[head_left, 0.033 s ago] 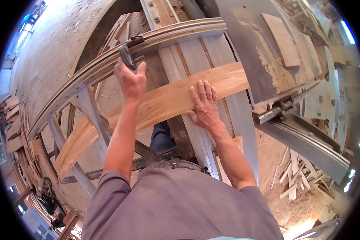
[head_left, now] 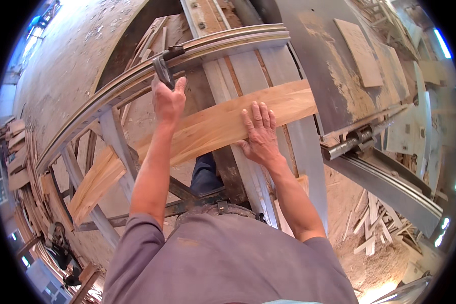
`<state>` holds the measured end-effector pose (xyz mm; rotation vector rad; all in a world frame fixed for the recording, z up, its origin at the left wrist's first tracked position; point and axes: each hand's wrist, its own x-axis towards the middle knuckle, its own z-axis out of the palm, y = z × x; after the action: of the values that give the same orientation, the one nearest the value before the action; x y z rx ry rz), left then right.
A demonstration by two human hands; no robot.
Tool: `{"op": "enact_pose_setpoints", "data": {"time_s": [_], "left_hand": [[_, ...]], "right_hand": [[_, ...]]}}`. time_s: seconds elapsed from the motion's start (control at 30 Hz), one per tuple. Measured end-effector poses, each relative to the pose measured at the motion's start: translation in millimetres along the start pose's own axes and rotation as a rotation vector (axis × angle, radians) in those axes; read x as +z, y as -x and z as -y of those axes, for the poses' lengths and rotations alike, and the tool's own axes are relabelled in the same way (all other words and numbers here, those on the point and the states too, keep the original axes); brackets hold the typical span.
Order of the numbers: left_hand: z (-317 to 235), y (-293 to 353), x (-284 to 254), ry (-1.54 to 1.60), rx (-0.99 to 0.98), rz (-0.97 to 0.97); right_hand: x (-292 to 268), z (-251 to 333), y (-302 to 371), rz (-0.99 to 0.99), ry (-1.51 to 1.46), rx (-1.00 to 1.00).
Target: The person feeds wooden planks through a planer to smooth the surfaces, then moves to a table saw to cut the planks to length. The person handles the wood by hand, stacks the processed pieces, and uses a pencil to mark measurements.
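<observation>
A long pale wooden plank lies across the grey metal machine table. Its left part runs over the open metal frame. My right hand rests flat on the plank near its right end, fingers stretched out. My left hand is closed around the lower end of a dark metal stop, its thumb pointing up beside it. The stop hangs from a long metal fence rail beyond the plank. My left forearm passes over the plank and hides part of it.
On the right, a wooden board lies on a dusty grey machine top. A metal rail with a round bar juts out below it. Wood scraps lie on the floor at right; stacked wood strips stand at left.
The whole view has shifted very slightly. Both hands and the plank keep their places relative to each other.
</observation>
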<state>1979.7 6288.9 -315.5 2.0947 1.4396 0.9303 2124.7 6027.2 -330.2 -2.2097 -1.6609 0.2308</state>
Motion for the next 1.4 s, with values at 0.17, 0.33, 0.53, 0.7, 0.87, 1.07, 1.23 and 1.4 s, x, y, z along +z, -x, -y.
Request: {"op": "enact_pose_setpoints", "data": {"time_s": [0.17, 0.33, 0.53, 0.7, 0.87, 1.07, 1.23, 1.4], "left_hand": [[2, -27, -23, -0.077, -0.05, 0.19], [-5, -87, -39, -0.128, -0.09, 0.287], [-15, -120, -52, -0.114, -0.162, 0.425], [-5, -77, -39, 0.073, -0.087, 0.32], [16, 17, -26, 0.277, 0.066, 0.103], [44, 87, -5, 0.944, -0.868, 0.32], [36, 61, 35, 1.353, -1.091, 0.198], [63, 56, 55, 1.351, -1.101, 0.153]], "right_hand": [[9, -5, -24, -0.029, 0.013, -0.012], [14, -12, -61, -0.043, 0.039, -0.032], [27, -22, -133, -0.101, 0.057, -0.072], [32, -28, -139, -0.11, 0.087, -0.053], [31, -24, -141, -0.126, 0.042, -0.058], [25, -27, -143, -0.132, 0.047, -0.033], [23, -28, -144, -0.138, 0.008, -0.016], [22, -28, -146, -0.167, -0.068, 0.011]]}}
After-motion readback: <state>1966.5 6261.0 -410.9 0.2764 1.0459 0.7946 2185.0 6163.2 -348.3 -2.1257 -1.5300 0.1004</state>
